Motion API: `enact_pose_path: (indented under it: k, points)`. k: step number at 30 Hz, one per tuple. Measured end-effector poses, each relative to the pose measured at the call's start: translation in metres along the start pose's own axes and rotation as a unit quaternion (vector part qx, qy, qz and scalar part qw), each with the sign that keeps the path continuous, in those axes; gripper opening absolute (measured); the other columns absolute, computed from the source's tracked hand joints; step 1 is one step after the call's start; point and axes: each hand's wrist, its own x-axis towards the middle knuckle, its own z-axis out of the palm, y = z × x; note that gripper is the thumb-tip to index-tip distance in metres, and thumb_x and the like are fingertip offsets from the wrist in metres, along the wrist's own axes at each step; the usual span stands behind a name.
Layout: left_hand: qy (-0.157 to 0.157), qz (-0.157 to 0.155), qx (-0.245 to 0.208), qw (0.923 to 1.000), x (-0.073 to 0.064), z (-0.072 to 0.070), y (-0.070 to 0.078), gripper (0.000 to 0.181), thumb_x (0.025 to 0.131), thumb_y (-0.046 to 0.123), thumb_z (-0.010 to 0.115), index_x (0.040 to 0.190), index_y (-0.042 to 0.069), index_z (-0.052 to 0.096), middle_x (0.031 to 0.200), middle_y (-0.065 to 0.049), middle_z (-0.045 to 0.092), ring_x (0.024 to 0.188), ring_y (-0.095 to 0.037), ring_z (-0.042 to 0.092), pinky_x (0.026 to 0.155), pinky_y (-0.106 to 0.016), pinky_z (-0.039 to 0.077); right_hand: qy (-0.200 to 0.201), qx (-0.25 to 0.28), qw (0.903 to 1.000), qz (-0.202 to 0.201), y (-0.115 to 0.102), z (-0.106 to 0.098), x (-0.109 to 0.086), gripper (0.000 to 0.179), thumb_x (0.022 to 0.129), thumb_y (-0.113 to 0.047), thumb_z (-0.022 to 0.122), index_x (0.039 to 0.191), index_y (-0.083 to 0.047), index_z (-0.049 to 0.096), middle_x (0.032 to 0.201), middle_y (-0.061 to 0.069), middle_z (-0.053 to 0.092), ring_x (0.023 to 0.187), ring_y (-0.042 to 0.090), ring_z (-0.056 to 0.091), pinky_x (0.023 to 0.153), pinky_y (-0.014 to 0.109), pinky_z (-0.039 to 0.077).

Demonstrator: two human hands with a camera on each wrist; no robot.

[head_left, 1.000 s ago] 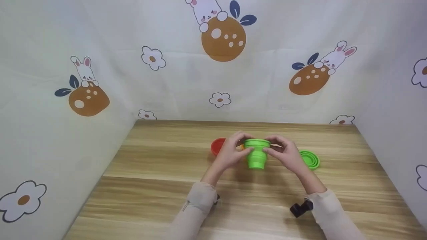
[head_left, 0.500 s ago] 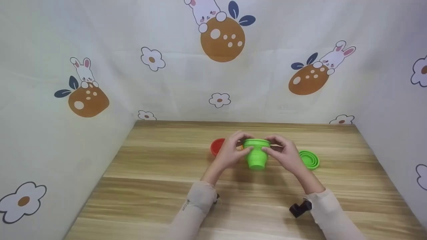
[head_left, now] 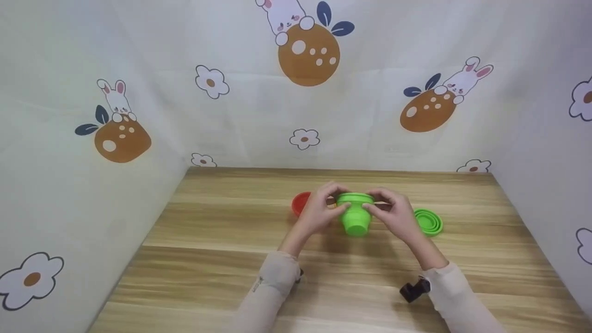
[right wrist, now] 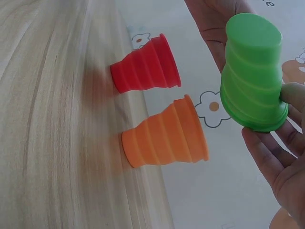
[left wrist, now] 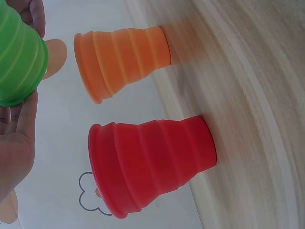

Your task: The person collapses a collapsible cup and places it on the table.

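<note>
A green collapsible cup (head_left: 356, 215), pulled out to its tall ribbed shape, is held above the table between both hands. My left hand (head_left: 322, 208) grips its left side near the rim, thumb on the near face. On the other side my right hand (head_left: 395, 210) grips it the same way. In the right wrist view the cup's closed base (right wrist: 255, 31) faces the camera. Behind the hands, a red collapsible cup (left wrist: 152, 164) and an orange collapsible cup (left wrist: 126, 59) stand extended and upright on the table; the head view mostly hides the orange one.
A flattened green collapsible cup (head_left: 428, 222) lies on the table to the right, close by the right forearm. The wooden table (head_left: 208, 277) meets patterned cloth walls (head_left: 249, 115) at the back and sides. Black wrist cameras (head_left: 415, 290) hang under the sleeves.
The green cup's base has tilted up a little toward the head camera, so its underside shows more. Both hands keep their grip and have barely moved.
</note>
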Motion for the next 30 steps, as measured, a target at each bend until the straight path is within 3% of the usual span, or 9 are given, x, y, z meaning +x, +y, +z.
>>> enact_pose_path:
  k: [7, 13, 21, 26, 30]
  points:
    - [0.007, 0.002, 0.016, 0.9999, 0.0002, -0.0012, 0.0003, 0.024, 0.090, 0.006, 0.071, 0.113, 0.001, 0.069, 0.108, -0.016, 0.068, 0.096, -0.024, 0.064, 0.089, -0.034, 0.060, 0.012, -0.031, 0.9994, -0.014, 0.0003, 0.0024, -0.0006, 0.023, 0.088, -0.005, 0.073, 0.109, 0.003, 0.070, 0.102, 0.020, 0.073, 0.092, 0.007, 0.069, 0.078, 0.017, 0.059]
    - [0.008, 0.006, 0.037, 0.9993, 0.0005, -0.0016, 0.0001, 0.023, 0.090, 0.004, 0.070, 0.112, -0.001, 0.069, 0.106, -0.016, 0.069, 0.091, -0.021, 0.065, 0.084, -0.025, 0.060, 0.013, -0.056, 0.9981, -0.022, -0.0001, 0.0029, -0.0015, 0.021, 0.089, -0.006, 0.073, 0.108, 0.000, 0.071, 0.101, 0.017, 0.075, 0.091, 0.004, 0.069, 0.077, 0.016, 0.058]
    - [0.004, 0.013, 0.086, 0.9962, 0.0008, -0.0016, 0.0003, 0.020, 0.091, 0.008, 0.070, 0.110, 0.003, 0.069, 0.106, -0.012, 0.071, 0.093, -0.023, 0.068, 0.081, -0.021, 0.058, 0.013, -0.087, 0.9954, -0.035, -0.0004, 0.0040, -0.0020, 0.018, 0.089, -0.003, 0.071, 0.106, 0.002, 0.071, 0.099, 0.016, 0.075, 0.091, 0.024, 0.072, 0.074, 0.016, 0.059]
    - [0.005, 0.009, 0.103, 0.9946, 0.0014, -0.0017, 0.0003, 0.019, 0.091, 0.008, 0.070, 0.110, 0.004, 0.070, 0.105, -0.011, 0.071, 0.092, -0.022, 0.069, 0.079, -0.019, 0.058, 0.018, -0.109, 0.9927, -0.049, -0.0011, 0.0051, -0.0022, 0.016, 0.090, -0.004, 0.071, 0.105, 0.001, 0.071, 0.096, 0.013, 0.075, 0.089, 0.024, 0.072, 0.073, 0.017, 0.059]
    - [0.009, 0.002, 0.112, 0.9937, 0.0007, -0.0018, 0.0008, 0.020, 0.091, 0.009, 0.070, 0.110, 0.004, 0.070, 0.105, -0.011, 0.071, 0.092, -0.022, 0.069, 0.079, -0.018, 0.058, 0.006, -0.092, 0.9950, -0.040, 0.0005, 0.0038, -0.0022, 0.018, 0.091, -0.007, 0.070, 0.108, 0.000, 0.071, 0.099, 0.014, 0.075, 0.092, 0.019, 0.071, 0.076, 0.019, 0.059]
